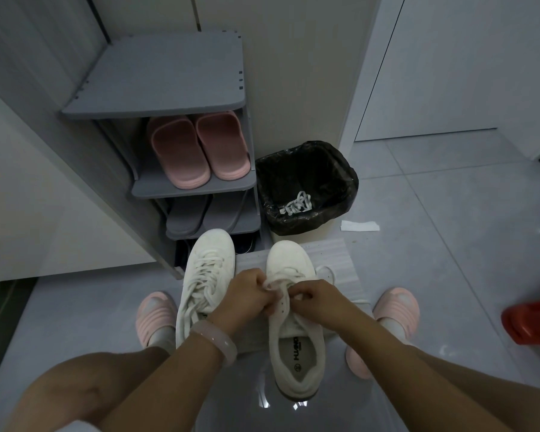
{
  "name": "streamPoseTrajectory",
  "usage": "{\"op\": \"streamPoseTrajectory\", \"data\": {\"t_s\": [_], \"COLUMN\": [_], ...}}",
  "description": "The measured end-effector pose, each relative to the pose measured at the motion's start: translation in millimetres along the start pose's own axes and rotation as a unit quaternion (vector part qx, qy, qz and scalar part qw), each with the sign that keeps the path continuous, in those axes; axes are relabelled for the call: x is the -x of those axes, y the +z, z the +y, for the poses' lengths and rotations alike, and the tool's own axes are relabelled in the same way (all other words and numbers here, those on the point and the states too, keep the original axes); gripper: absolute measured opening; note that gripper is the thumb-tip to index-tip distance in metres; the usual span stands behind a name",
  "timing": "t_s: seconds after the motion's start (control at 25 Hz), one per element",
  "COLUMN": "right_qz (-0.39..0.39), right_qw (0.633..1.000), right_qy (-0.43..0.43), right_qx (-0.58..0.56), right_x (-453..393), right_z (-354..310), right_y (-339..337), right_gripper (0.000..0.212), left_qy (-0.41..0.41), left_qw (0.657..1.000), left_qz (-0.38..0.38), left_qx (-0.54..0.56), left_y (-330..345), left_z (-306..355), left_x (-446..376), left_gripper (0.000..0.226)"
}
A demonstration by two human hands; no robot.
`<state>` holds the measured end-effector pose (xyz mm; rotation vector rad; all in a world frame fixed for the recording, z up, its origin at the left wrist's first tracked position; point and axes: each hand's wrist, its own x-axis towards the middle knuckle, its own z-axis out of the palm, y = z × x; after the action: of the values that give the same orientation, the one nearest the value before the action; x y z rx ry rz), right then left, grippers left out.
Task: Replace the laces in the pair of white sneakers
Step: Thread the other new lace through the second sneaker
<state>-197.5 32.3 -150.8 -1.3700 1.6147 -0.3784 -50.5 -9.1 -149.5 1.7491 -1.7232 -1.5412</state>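
Both hands are down on the right sneaker point(289, 344), which sits on the floor point(449, 244) between the person's feet, toe pointing away, heel nearest the camera with its insole print showing. The left hand point(247, 296) has its fingers curled in, pinching the white lace point(281, 280) over the tongue, and the right hand point(317, 300) is curled too, gripping the lace from the other side, so the two hands meet right over the eyelets. A loose loop of that lace trails off to the right of the shoe. Just to the left, touching or nearly touching it, lies the left sneaker point(205, 275), fully laced, its toe reaching toward the bottom of the shoe rack point(169, 79). A pale bracelet point(214, 339) circles the left wrist. Under the shoes is a light ribbed mat point(337, 257). Far left stands the grey rack with pink slippers point(197, 151) on one shelf and grey slippers point(200, 216) on the shelf below. Right of the rack is a bin lined with a black bag point(306, 188), and a bundle of white laces point(296, 203) lies inside it. A white paper slip point(359, 226) rests on the floor just beside the bin, and something red point(532, 322) pokes in at the right edge. The person wears pink slip-ons point(153, 316) on both feet.
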Motion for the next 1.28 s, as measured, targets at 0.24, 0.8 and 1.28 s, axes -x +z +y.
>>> {"op": "streamPoseTrajectory", "data": {"t_s": [0.24, 0.8, 1.28], "right_qz": [0.035, 0.22, 0.183], "right_qw": [0.998, 0.954, 0.963], "right_qy": [0.022, 0.073, -0.07], "right_qx": [-0.04, -0.19, 0.184], "right_x": [1, 11, 7], "right_z": [-1, -10, -8], "right_y": [8, -46, -4], "right_gripper": [0.015, 0.016, 0.022], "left_qy": [0.002, -0.064, -0.06], "left_qw": [0.994, 0.991, 0.994], "left_qz": [-0.105, -0.101, -0.088], "left_qx": [0.006, -0.054, -0.033], "left_y": [-8, -9, -10], "left_z": [6, 10, 10], "left_x": [0, 4, 6], "left_gripper": [0.023, 0.034, 0.024]}}
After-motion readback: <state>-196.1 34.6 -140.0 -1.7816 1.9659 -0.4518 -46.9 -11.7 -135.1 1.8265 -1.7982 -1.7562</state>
